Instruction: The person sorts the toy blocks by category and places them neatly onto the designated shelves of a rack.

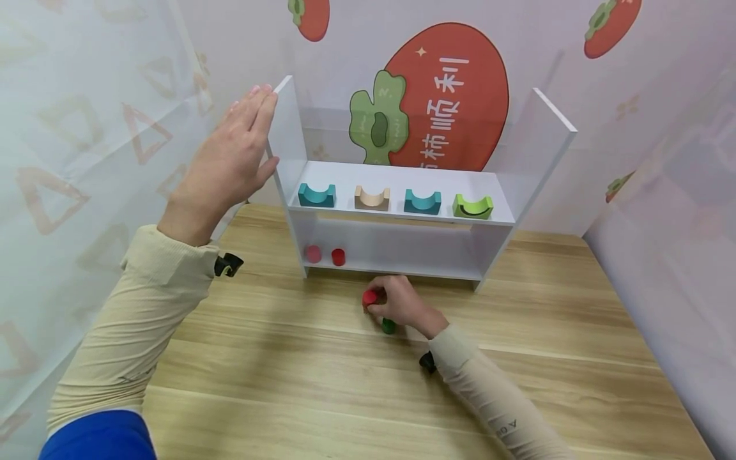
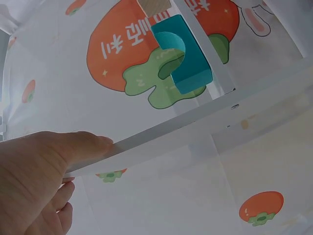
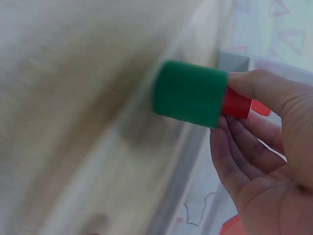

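Note:
My left hand rests on the left side panel of a white shelf unit, fingers straight near its top and thumb at the front edge. In the left wrist view, the thumb lies along that panel's edge, below a teal cutout block. My right hand pinches a small red cylinder between thumb and fingers, just in front of the unit. A green cylinder is close beside it, under the hand. In the right wrist view, the green cylinder partly hides the red one.
On the upper shelf stand blocks with rounded cutouts: a teal one, a beige one, another teal one and a lime green one. The lower shelf holds a pink cylinder and a red cylinder. Printed cloth hangs around the wooden table.

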Tool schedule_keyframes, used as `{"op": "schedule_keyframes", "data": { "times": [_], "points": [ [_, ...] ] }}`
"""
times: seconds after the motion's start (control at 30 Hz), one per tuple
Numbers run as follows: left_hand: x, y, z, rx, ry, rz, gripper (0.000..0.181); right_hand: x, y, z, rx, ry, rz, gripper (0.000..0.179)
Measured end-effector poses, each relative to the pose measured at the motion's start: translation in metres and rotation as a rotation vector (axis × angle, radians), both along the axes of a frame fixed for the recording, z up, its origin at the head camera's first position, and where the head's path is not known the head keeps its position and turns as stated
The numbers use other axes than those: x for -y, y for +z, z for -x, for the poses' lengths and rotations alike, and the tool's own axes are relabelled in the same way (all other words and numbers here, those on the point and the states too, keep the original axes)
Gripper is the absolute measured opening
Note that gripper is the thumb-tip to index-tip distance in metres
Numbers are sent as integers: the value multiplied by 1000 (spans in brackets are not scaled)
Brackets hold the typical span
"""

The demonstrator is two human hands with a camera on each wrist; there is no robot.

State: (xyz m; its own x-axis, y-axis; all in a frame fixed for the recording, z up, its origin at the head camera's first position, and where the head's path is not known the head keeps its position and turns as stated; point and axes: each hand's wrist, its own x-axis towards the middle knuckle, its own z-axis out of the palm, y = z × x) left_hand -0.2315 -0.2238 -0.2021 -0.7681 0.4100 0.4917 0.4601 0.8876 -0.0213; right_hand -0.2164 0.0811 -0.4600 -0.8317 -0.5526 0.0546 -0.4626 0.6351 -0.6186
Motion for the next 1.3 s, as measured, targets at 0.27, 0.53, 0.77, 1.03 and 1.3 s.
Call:
{"op": "schedule_keyframes", "data": {
  "times": [0.27,0.53,0.77,1.03,1.3],
  "points": [
    [1,2,0,7,12,10,87,4,25,17,-16,-14,14,23],
    [3,3,-1,19,23,15,88,13,43,35,-13,-30,24,25],
    [3,1,-1,31,24,14,89,20,45,46,-17,-30,32,23],
    [-3,-2,0,11,7,23,86,18,41,52,-10,-55,22,24],
    [-1,1,-2,0,16,21,87,17,41,59,-26,-63,23,26]
  ]
}}
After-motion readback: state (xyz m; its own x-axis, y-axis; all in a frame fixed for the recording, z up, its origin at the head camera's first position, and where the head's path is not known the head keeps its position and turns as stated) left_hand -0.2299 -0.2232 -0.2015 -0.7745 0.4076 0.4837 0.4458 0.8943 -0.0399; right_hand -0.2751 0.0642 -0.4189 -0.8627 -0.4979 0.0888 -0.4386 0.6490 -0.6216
